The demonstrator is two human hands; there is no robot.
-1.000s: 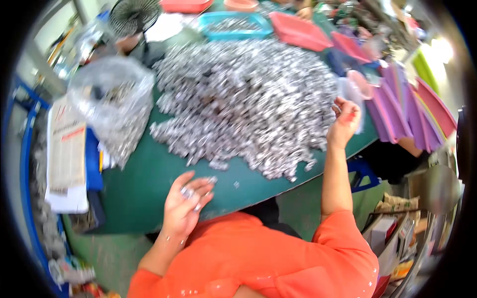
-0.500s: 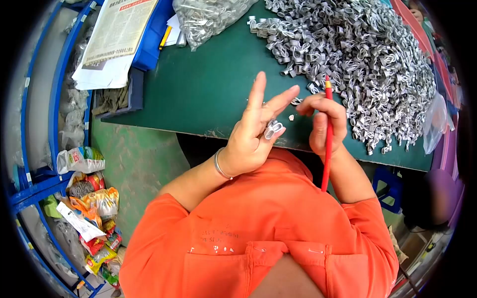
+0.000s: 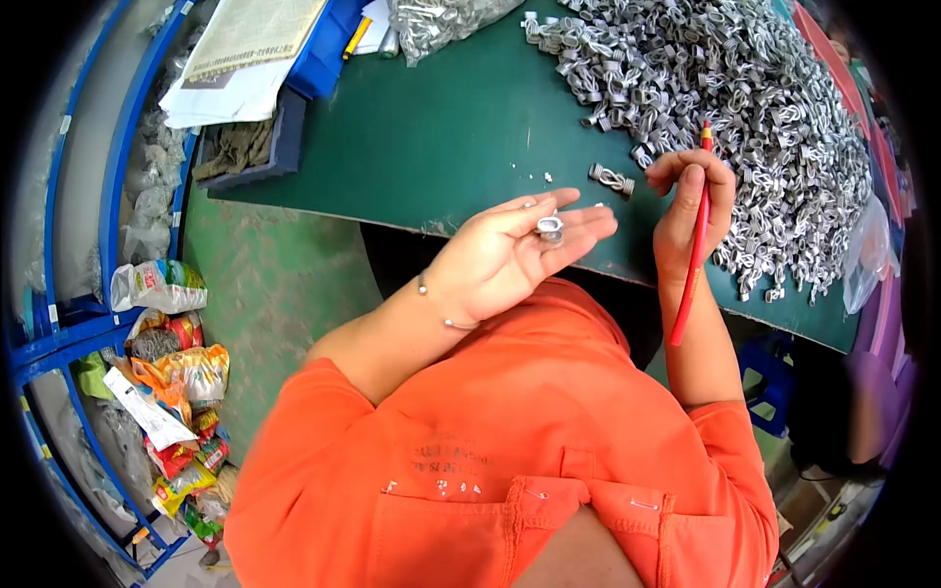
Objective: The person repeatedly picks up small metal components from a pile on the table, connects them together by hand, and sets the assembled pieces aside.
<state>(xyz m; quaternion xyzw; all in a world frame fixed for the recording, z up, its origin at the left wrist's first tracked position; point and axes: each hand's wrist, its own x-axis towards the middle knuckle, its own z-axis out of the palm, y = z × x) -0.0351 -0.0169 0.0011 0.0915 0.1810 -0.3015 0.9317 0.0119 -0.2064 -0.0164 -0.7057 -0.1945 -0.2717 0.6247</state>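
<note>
My left hand (image 3: 520, 240) is turned palm up over the table's front edge, fingers stretched out, with a small silver looped metal part (image 3: 550, 229) lying on the fingers. A red pencil (image 3: 695, 245) is held in my right hand (image 3: 698, 196), its tip pointing up and away from me. My right fingers are curled around the pencil, just left of a large pile of similar silver metal parts (image 3: 755, 147). Between my hands and the pile, a single metal part with a ridged end (image 3: 612, 179) lies by itself on the green table (image 3: 441, 127).
A clear bag of metal parts (image 3: 441, 24) sits at the back. To the left are papers (image 3: 230, 98), a blue bin (image 3: 328, 49) and a grey bin with cloth (image 3: 250, 152). Blue shelving (image 3: 113, 167) and packets (image 3: 191, 377) stand at far left. A plastic bag (image 3: 867, 255) hangs at right.
My left hand has turned from fingers up to palm up, with the metal part still on it. My right hand has shifted right with the pencil. The lone ridged part now shows fully.
</note>
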